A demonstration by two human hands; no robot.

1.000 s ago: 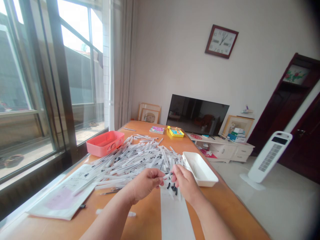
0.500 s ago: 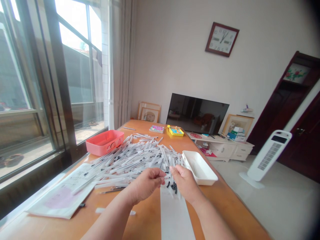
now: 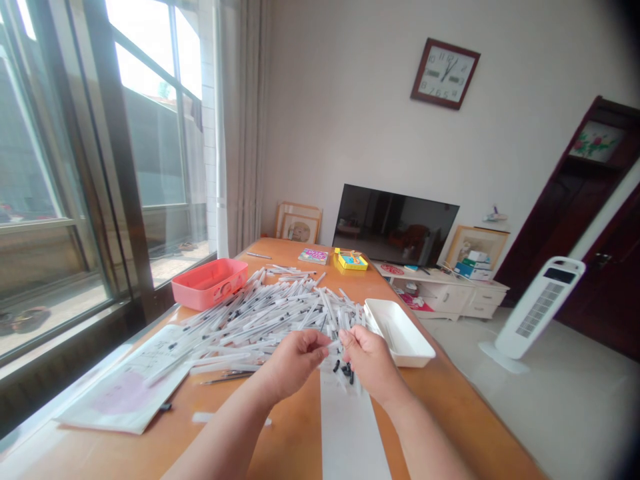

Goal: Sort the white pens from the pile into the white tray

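Observation:
My left hand (image 3: 304, 357) is closed in a pinch on a small translucent pen part (image 3: 333, 345), perhaps a cap. Its far end reaches toward my right hand (image 3: 367, 357), whose thumb and forefinger are pressed together. Whatever lies inside the right pinch is mostly hidden by the fingers. Both hands hover close together at the near edge of a big heap of clear pen barrels (image 3: 280, 300), many with dark tips. Just below them, black pen parts (image 3: 347, 369) and some clear pieces lie on a white paper strip (image 3: 350, 427).
A red plastic basket (image 3: 210, 303) stands left of the heap, a white tray (image 3: 425, 353) at its right. A printed sheet (image 3: 120, 400) lies at left, near some dark refills (image 3: 227, 377). Farther back are a small book (image 3: 313, 256) and a yellow box (image 3: 351, 262).
The fingertips have shifted slightly and a translucent piece now shows between the hands. The thin dark stick by the left fingertips is less visible. The heap and containers stay put.

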